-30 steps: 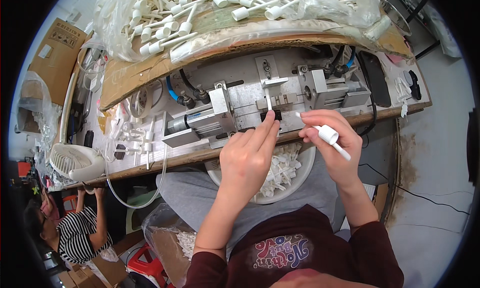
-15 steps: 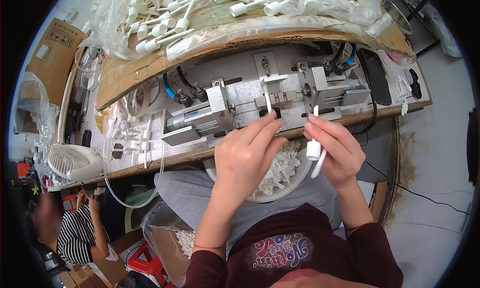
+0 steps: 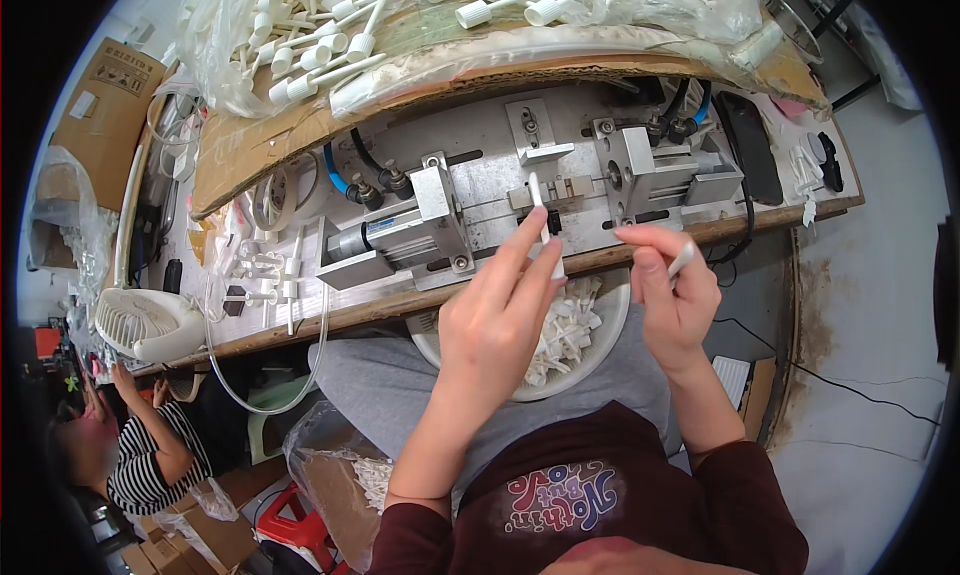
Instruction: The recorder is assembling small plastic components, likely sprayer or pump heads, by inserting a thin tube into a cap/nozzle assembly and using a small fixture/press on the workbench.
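My left hand point(image 3: 495, 310) reaches over the bench edge with its fingers closed around a white plastic stick point(image 3: 537, 192). This stick stands at the small metal clamp block point(image 3: 573, 187) in the middle of the fixture. A white end, perhaps a cap, shows below my left fingertips; the fingers hide the part between. To the right, my right hand point(image 3: 675, 300) is curled, thumb and fingers together, on another white stick point(image 3: 682, 259) that pokes out between the fingers. Under my hands, a white basin point(image 3: 618, 340) on my lap holds many small white plastic pieces.
Metal air cylinders point(image 3: 400, 237) flank the clamp block left and right, with blue and black hoses. Overhanging the back is a cardboard sheet point(image 3: 260, 155) heaped with white capped sticks. A white fan point(image 3: 150, 323) sits at left, a dark phone point(image 3: 750, 150) at right. Another person works lower left.
The capped stick has left my right hand, which now keeps one stick and is curled more tightly. My left hand has shifted slightly, and a white end now shows below its fingertips.
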Demonstrator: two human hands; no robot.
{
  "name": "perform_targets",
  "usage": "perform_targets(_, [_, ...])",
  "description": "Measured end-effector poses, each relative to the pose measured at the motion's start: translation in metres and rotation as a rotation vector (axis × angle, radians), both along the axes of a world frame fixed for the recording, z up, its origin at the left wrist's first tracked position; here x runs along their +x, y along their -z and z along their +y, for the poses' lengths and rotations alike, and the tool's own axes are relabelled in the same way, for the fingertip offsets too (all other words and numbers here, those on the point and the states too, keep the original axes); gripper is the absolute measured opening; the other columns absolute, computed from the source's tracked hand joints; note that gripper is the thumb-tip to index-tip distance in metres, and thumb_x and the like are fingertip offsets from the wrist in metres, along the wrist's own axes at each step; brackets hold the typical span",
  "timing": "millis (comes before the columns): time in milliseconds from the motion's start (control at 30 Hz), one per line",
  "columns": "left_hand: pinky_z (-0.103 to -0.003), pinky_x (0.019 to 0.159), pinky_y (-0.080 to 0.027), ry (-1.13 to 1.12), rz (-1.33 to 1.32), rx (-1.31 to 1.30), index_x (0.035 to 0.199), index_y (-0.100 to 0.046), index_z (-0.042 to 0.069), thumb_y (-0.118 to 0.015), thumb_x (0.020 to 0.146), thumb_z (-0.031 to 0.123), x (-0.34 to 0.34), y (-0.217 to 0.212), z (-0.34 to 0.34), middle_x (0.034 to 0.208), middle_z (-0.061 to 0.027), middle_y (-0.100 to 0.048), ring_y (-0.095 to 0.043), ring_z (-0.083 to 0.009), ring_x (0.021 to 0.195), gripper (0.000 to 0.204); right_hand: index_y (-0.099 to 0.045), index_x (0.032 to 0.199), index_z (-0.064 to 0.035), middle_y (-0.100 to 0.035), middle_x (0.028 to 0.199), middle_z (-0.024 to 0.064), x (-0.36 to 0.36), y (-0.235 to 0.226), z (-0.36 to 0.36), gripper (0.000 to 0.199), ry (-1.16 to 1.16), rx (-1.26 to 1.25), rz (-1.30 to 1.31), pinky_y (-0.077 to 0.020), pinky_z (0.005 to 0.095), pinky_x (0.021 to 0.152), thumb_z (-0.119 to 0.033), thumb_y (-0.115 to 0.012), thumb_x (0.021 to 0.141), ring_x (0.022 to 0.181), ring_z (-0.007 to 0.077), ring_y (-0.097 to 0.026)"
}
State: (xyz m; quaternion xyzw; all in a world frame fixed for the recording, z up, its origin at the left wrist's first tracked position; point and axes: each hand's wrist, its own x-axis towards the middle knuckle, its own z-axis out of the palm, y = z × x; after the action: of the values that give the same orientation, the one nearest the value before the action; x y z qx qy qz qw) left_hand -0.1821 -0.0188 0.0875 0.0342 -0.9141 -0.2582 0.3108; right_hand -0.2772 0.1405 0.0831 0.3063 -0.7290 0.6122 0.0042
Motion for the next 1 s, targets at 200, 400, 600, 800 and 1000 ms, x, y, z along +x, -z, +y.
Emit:
perform_targets(200, [-0.028, 0.059, -0.049, -0.048, -0.073, -0.266, 0.105, -0.073, 0.001, -0.075, 0.077, 0.008, -0.01, 0.004, -0.008, 0.122, -0.0082, -0.07, -0.063, -0.0154, 0.064, 0.029, -0.06, 0.108, 0.0002, -0.05, 0.068, -0.0015, -0.003, 0.006, 0.012, 0.036, -0.249, -0.245, -0.448, -0.0364, 0.0198, 0.057, -0.03, -0.04, 0.109, 0.06, 0.0051, -0.043])
perform_targets(400, [-0.027, 0.058, -0.049, -0.071, -0.081, -0.193, 0.104, -0.075, 0.008, -0.081, 0.075, 0.012, -0.01, 0.004, -0.008, 0.118, -0.0016, -0.073, -0.06, -0.018, 0.059, 0.03, -0.067, 0.108, 0.0024, -0.054, 0.087, 0.0023, -0.001, -0.007, 0.006, 0.033, -0.136, -0.133, -0.096, -0.0396, 0.0214, 0.07, -0.025, -0.048, 0.106, 0.077, 0.0078, -0.048])
perform_targets(600, [-0.029, 0.064, -0.054, 0.062, -0.021, -0.01, 0.105, -0.075, 0.007, -0.084, 0.072, 0.013, -0.004, -0.011, -0.006, 0.115, -0.0071, -0.073, -0.067, -0.0196, 0.07, 0.035, -0.069, 0.11, 0.004, -0.061, 0.092, 0.0041, 0.0, -0.025, 0.009, 0.021, -0.187, -0.121, -0.343, -0.0441, 0.0202, 0.068, -0.012, -0.058, 0.101, 0.077, 0.0069, -0.054])
perform_targets(800, [-0.032, 0.072, -0.056, 0.225, 0.163, 0.202, 0.108, -0.074, 0.002, -0.083, 0.071, 0.0, 0.015, -0.031, 0.0, 0.101, -0.012, -0.072, -0.07, -0.0238, 0.086, 0.038, -0.066, 0.114, 0.0041, -0.064, 0.078, 0.0024, -0.013, -0.044, -0.018, 0.021, -0.467, -0.129, -0.736, -0.0472, 0.0198, 0.056, -0.01, -0.061, 0.1, 0.064, 0.0062, -0.059])
perform_targets(1000, [-0.032, 0.069, -0.056, 0.061, 0.07, 0.075, 0.105, -0.073, 0.001, -0.08, 0.073, 0.0, 0.014, -0.023, -0.008, 0.106, -0.0107, -0.07, -0.069, -0.0225, 0.084, 0.033, -0.066, 0.12, -0.0035, -0.067, 0.092, 0.0007, -0.073, -0.085, -0.082, 0.034, -0.173, 0.069, 0.251, -0.0419, 0.0167, 0.058, -0.006, -0.073, 0.087, 0.072, 0.0021, -0.055])
